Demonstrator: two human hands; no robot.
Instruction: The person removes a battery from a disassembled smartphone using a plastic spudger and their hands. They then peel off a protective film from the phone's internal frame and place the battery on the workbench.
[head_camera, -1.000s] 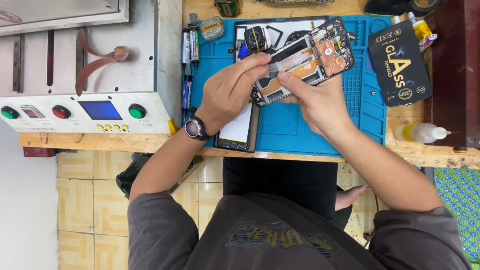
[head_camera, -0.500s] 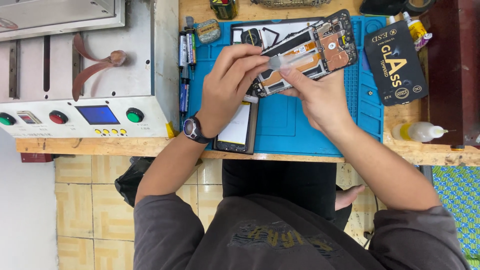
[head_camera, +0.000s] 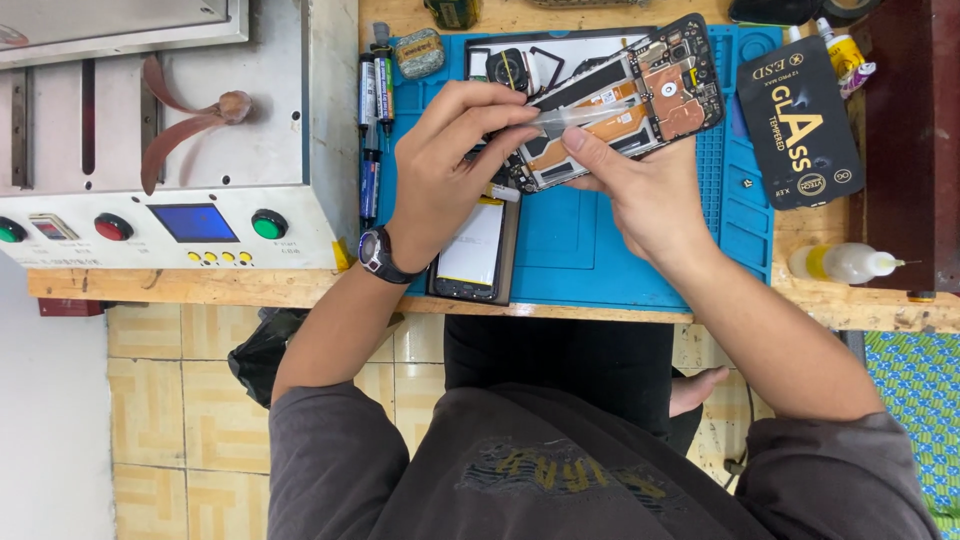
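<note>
Two hands on one opened phone (head_camera: 615, 100), back cover off, copper-coloured insides and circuit board showing. It sits tilted, far end raised, over the blue work mat (head_camera: 570, 240) at the far middle of the desk (head_camera: 180, 285).

My left hand (head_camera: 450, 165) comes in from the left; its fingers (head_camera: 490, 110) are curled together and pinch the near left end of a thin, clear strip (head_camera: 580, 118) that runs along the phone's length. My right hand (head_camera: 650, 190) supports the phone from the near right side, thumb pressed down on the strip near its middle, other fingers closed under the frame. Both hands clamped, neither free.

Step in hand, as I judge it: working that clear strip, either lifting it off or laying it down along the phone. I cannot tell which from this view.

Next move calls for a slow, even pull or press along the strip, the right hand keeping the frame steady so the board does not flex.

Nearby: a second phone (head_camera: 475, 250) flat at the near edge of the mat, tubes (head_camera: 372, 130) along the left of the mat, a black packet (head_camera: 795, 120) to the right, a small squeeze bottle (head_camera: 840, 263) at near right, a metal machine (head_camera: 160, 140) with buttons on the left.
</note>
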